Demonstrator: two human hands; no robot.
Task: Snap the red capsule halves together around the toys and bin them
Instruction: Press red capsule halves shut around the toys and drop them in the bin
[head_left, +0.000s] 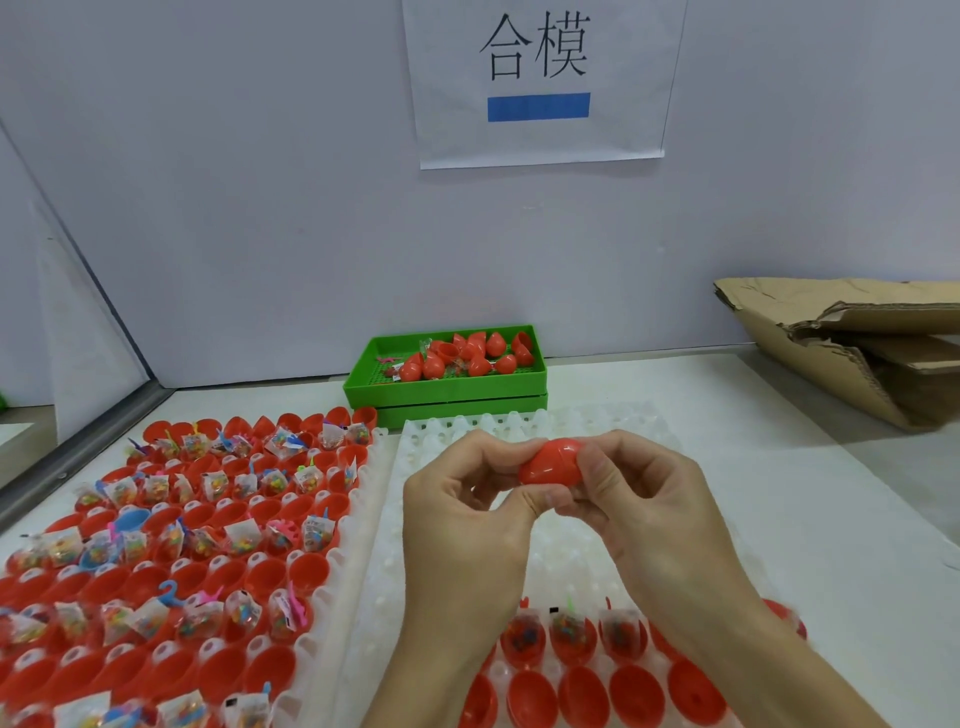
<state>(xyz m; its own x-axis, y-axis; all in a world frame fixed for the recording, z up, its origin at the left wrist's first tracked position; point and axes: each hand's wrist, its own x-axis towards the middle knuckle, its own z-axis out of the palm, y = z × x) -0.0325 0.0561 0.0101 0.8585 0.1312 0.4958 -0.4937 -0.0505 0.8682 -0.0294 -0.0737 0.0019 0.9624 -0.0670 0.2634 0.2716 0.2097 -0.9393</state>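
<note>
Head camera: a red capsule (551, 462) is being held in mid-air above a white moulded tray (597, 551), both hands closing on it from either side. Whatever is inside the capsule is hidden by the shell, and the fingers are covering its ends, so the seam between the halves is hard to make out. The left hand (467, 514) is pinching the capsule's left end between curled fingers and thumb; the right hand (639, 499) is gripping the right end the same way, its fingers wrapping over the top. Both forearms are running out of the frame at the bottom. Beneath the wrists, red capsule halves (571, 691) are sitting in the near rows of the white tray, some with bagged toys (569, 623) in them, partly hidden by the arms. To the left, a second tray (332, 613) is carrying many more red halves and bagged toys, cut off by the frame edge. Further back on the worktop (779, 467), a green bin (447, 387) against the wall is holding closed red capsules. Torn cardboard (852, 343) is lying at the far right.
</note>
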